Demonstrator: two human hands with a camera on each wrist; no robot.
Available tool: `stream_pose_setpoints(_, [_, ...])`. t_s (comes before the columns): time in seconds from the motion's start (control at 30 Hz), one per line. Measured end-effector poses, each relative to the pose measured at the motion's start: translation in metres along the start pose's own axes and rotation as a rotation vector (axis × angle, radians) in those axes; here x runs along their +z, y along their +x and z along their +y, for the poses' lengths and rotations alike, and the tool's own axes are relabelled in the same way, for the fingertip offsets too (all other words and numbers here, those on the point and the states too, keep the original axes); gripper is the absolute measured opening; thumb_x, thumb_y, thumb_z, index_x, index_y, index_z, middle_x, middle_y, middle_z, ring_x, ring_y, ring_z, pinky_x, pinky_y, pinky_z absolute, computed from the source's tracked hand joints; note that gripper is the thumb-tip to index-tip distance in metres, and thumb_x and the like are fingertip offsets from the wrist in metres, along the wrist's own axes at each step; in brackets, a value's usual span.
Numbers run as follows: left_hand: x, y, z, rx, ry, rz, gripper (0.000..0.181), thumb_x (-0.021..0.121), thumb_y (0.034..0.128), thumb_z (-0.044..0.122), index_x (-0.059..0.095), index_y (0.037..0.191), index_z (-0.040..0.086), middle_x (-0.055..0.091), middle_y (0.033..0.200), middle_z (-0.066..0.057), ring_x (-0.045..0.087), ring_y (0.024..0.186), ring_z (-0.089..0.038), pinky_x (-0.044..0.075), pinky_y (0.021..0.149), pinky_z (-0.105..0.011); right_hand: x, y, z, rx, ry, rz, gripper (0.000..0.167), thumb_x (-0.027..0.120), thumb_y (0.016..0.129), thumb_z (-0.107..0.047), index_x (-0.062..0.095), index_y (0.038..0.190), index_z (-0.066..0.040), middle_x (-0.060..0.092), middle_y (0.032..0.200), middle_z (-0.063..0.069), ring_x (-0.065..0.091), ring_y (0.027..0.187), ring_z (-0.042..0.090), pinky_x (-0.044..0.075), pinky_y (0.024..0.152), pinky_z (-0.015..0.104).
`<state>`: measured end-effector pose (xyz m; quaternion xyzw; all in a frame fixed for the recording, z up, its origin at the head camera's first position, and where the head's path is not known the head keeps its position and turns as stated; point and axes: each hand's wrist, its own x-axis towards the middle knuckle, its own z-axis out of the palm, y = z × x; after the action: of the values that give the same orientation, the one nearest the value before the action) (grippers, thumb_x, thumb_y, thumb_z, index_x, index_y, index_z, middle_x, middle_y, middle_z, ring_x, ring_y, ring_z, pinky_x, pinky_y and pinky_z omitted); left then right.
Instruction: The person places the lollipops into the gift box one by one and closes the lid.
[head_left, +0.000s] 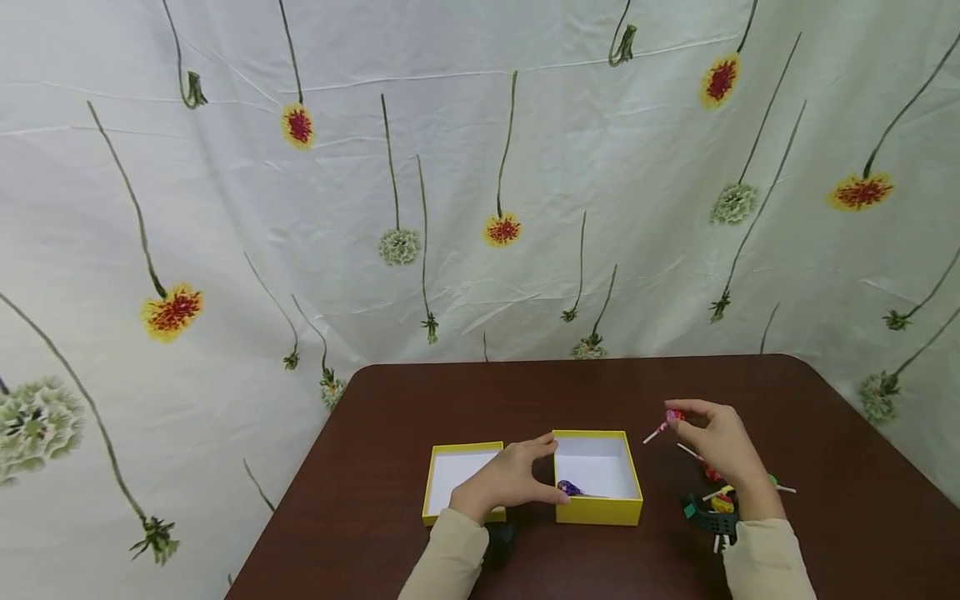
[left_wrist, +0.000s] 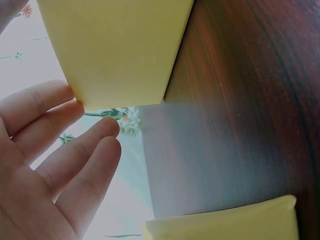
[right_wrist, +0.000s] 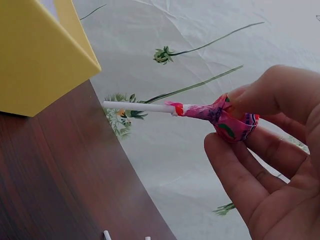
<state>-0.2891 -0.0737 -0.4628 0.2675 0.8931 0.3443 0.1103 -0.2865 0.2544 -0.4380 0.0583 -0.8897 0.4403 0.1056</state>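
My right hand [head_left: 716, 437] pinches a pink-wrapped lollipop [right_wrist: 234, 120] by its candy end between thumb and fingers, the white stick pointing left. It is raised to the right of an open yellow box [head_left: 597, 512] with a white inside. My left hand [head_left: 510, 475] spans the box's left side, thumb at the near corner and fingertips at the far one, holding it lightly. Inside the box, along the near wall, lies a purple-wrapped lollipop [head_left: 568, 487]. The left wrist view shows the fingertips [left_wrist: 62, 92] against the box's edge.
Left of the box lies a yellow-rimmed lid [head_left: 457, 471], white inside, partly behind my left arm. A dark basket [head_left: 712, 521] with several lollipops stands below my right wrist, another red lollipop [head_left: 711, 473] beside it. A dark object [head_left: 498, 546] sits by my left sleeve. Flowered cloth hangs behind the table.
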Motion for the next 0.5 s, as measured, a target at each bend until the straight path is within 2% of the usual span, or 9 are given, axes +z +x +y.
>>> stream_pose_setpoints(0.1, [0.0015, -0.0001, -0.0004, 0.000, 0.004, -0.003, 0.086, 0.082, 0.0806, 0.046, 0.046, 0.151, 0.011, 0.035, 0.162, -0.001, 0.036, 0.149, -0.027, 0.041, 0.115, -0.048, -0.0005, -0.0006, -0.0007, -0.020, 0.010, -0.002, 0.035, 0.064, 0.098, -0.015, 0.065, 0.130, 0.001, 0.061, 0.134, 0.029, 0.051, 0.127, 0.047, 0.047, 0.101, 0.064])
stream_pose_setpoints(0.37, [0.0022, -0.0010, 0.0003, -0.004, 0.015, 0.001, 0.087, 0.083, 0.0801, 0.046, 0.047, 0.150, 0.010, 0.036, 0.162, -0.003, 0.037, 0.148, -0.027, 0.041, 0.114, -0.048, 0.0003, -0.0001, -0.0044, -0.057, 0.025, 0.002, 0.034, 0.064, 0.098, -0.014, 0.066, 0.129, 0.001, 0.063, 0.132, 0.028, 0.053, 0.126, 0.045, 0.050, 0.099, 0.062])
stream_pose_setpoints(0.43, [0.0015, -0.0007, 0.0012, 0.000, 0.026, 0.004, 0.087, 0.083, 0.0802, 0.046, 0.047, 0.150, 0.009, 0.036, 0.162, -0.003, 0.037, 0.148, -0.027, 0.041, 0.114, -0.048, -0.0007, 0.0000, -0.0056, -0.057, 0.027, -0.003, 0.034, 0.064, 0.099, -0.014, 0.065, 0.130, 0.001, 0.062, 0.132, 0.027, 0.053, 0.127, 0.046, 0.051, 0.098, 0.060])
stream_pose_setpoints(0.5, [0.0007, -0.0002, 0.0023, 0.000, 0.034, 0.004, 0.086, 0.082, 0.0805, 0.046, 0.047, 0.150, 0.009, 0.036, 0.162, -0.004, 0.038, 0.148, -0.027, 0.041, 0.114, -0.047, -0.0017, -0.0001, -0.0080, -0.057, 0.033, -0.010, 0.035, 0.064, 0.099, -0.014, 0.065, 0.131, 0.001, 0.063, 0.132, 0.026, 0.056, 0.123, 0.043, 0.057, 0.093, 0.051])
